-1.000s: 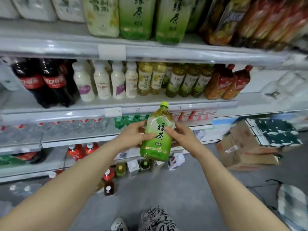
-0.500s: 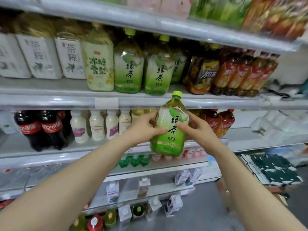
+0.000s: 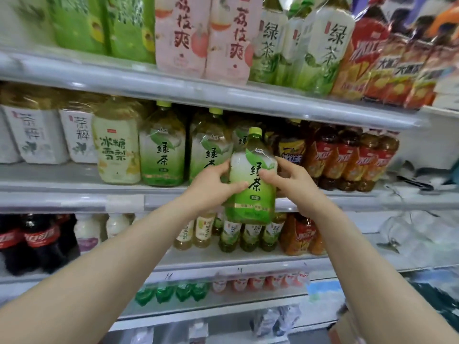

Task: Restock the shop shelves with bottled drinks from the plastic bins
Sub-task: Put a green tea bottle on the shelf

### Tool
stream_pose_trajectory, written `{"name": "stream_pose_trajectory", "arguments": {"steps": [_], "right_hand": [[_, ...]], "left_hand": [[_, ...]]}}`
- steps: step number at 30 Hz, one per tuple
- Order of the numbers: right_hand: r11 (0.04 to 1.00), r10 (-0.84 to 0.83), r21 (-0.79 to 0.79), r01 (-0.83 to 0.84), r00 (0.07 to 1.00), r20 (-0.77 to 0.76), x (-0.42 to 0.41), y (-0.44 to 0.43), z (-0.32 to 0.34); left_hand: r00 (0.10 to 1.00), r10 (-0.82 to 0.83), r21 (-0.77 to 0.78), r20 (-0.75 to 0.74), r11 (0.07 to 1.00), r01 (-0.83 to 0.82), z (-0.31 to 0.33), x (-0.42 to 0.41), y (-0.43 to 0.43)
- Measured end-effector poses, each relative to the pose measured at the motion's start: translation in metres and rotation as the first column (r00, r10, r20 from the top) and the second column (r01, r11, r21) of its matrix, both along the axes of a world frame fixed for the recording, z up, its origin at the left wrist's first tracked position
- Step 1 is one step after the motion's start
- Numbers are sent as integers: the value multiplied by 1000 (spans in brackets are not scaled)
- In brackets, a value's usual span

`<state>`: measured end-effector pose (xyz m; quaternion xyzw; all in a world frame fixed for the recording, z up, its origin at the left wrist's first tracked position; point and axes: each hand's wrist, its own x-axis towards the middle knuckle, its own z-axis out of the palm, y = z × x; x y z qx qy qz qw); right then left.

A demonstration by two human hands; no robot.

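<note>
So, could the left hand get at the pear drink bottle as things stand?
Likely not yet: the left hand grips the tea bottle with the right hand. The pear drink bottle itself stands unblocked at the shelf front.

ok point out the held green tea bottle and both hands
green tea bottle (image 3: 254,204): head view, green label
left hand (image 3: 211,188): head view, back of hand
right hand (image 3: 295,181): head view, back of hand

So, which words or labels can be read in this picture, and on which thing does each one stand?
"绿茶": held bottle, between left hand and right hand.
"绿茶": shelf bottle behind it.
"冰糖雪梨": pale bottle.
"茶粹": white bottle.
"荔枝爽": pink pack.
Too blurred: the cola bottle label and all small print.
</note>
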<state>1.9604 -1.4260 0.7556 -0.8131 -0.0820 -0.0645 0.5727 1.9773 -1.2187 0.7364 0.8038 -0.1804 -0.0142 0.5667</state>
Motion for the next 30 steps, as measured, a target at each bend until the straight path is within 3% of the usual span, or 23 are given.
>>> {"name": "stream_pose_trajectory", "arguments": {"steps": [3, 11, 15, 22, 30], "right_hand": [[1000, 11, 20, -11, 1000, 6, 16, -4, 6], [1000, 3, -20, 0, 993, 122, 46, -18, 14], [985, -55, -144, 92, 969, 242, 50, -18, 12], [984, -62, -146, 104, 962, 264, 61, -12, 0], [937, -87, -300, 177, 953, 289, 85, -15, -3]], "left_hand": [[997, 62, -13, 49, 998, -61, 7, 12, -6], [910, 231, 204, 344, 928, -313, 13, 34, -22], [833, 303, 154, 463, 898, -412, 14, 38, -32], [761, 392, 102, 518, 855, -509, 1, 46, -39], [653, 401, 151, 643, 769, -621, -7, 51, -49]]}}
